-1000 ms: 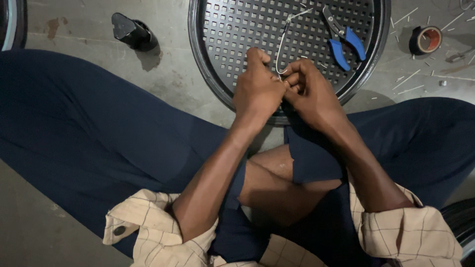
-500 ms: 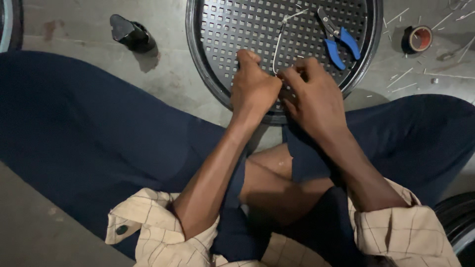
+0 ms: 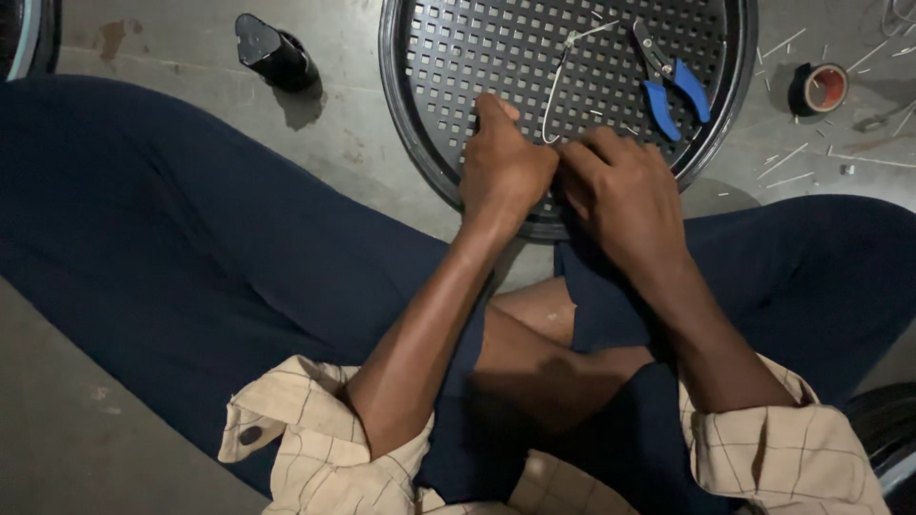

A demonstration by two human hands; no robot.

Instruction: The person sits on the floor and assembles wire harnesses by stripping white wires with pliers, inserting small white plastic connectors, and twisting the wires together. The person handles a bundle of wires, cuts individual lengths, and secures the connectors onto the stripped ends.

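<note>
A round black perforated metal grille point(image 3: 477, 48) lies on the concrete floor in front of my crossed legs. My left hand point(image 3: 504, 162) and my right hand point(image 3: 620, 191) meet over its near rim, fingers closed around a thin bent wire point(image 3: 555, 95) that loops up across the grille. Where the wire's lower end goes is hidden under my fingers. Blue-handled pliers point(image 3: 673, 84) rest on the grille to the right of the wire, untouched.
A small black cylindrical part point(image 3: 272, 52) stands on the floor left of the grille. A roll of tape point(image 3: 822, 88) and several short wire offcuts point(image 3: 787, 162) lie to the right. Dark round rims point(image 3: 29, 38) show at the top-left and bottom-right corners.
Both hands have slid lower on the grille, towards its near rim, staying closed on the wire. The pliers have not moved on the grille.
</note>
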